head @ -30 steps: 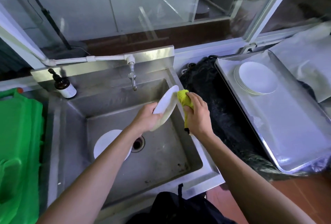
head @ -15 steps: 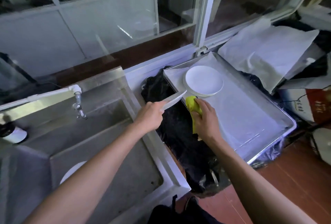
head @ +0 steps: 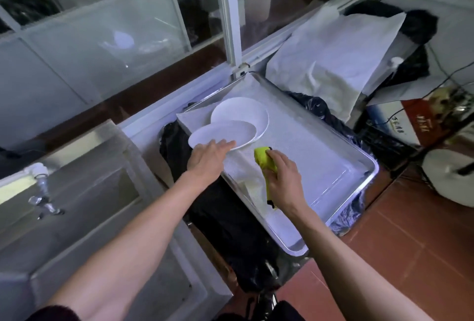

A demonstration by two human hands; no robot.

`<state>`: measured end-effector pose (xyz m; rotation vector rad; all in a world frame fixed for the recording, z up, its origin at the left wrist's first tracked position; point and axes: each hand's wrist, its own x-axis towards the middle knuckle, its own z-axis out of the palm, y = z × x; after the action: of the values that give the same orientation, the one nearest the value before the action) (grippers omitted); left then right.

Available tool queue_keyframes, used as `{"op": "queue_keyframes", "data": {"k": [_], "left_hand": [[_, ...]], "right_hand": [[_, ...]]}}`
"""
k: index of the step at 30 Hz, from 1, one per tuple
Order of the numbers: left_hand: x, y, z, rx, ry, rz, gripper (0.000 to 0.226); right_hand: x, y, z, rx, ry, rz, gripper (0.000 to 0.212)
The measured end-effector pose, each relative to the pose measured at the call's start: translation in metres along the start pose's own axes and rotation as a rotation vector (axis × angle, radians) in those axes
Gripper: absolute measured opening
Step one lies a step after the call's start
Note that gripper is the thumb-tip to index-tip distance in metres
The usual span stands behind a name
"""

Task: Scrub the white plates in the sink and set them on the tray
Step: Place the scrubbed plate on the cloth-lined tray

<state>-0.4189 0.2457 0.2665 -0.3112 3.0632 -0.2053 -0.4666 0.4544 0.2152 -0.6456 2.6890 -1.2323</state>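
Head view, left to right: the sink (head: 84,218) with its tap (head: 42,193), then the left hand (head: 206,160) gripping the near rim of a white plate (head: 221,133), held tilted over the stack of plates (head: 241,113) on the tray (head: 333,179). The right hand (head: 283,182) is curled round one yellow sponge (head: 264,160). Released off-centre, the wet plate could slide or chip. One plate is held; the stack's count cannot be told.
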Motion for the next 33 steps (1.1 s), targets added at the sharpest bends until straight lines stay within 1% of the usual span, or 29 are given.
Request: {"op": "queue_keyframes", "data": {"k": [2, 11, 18, 22, 29, 31, 33], "left_hand": [[0.01, 0.009, 0.005, 0.046, -0.025, 0.01, 0.069], [0.04, 0.033, 0.035, 0.11, -0.117, 0.046, 0.075], [0.061, 0.036, 0.052, 0.079, -0.16, 0.066, 0.087], [0.074, 0.033, 0.065, 0.07, -0.186, 0.052, 0.09], [0.099, 0.03, 0.078, 0.032, -0.17, 0.033, 0.1], [0.106, 0.025, 0.081, 0.025, -0.172, 0.032, 0.1], [0.113, 0.022, 0.085, 0.018, -0.194, 0.031, 0.094]], "right_hand": [[0.004, 0.007, -0.001, -0.008, -0.002, 0.0, 0.046], [0.016, 0.03, -0.007, 0.012, -0.032, 0.03, 0.043], [0.026, 0.039, -0.002, 0.022, -0.077, 0.047, 0.045], [0.035, 0.039, 0.005, 0.028, -0.087, 0.076, 0.045], [0.044, 0.046, 0.013, 0.052, -0.079, 0.095, 0.046], [0.046, 0.05, 0.013, 0.06, -0.08, 0.102, 0.046], [0.047, 0.053, 0.012, 0.068, -0.075, 0.116, 0.046]]}}
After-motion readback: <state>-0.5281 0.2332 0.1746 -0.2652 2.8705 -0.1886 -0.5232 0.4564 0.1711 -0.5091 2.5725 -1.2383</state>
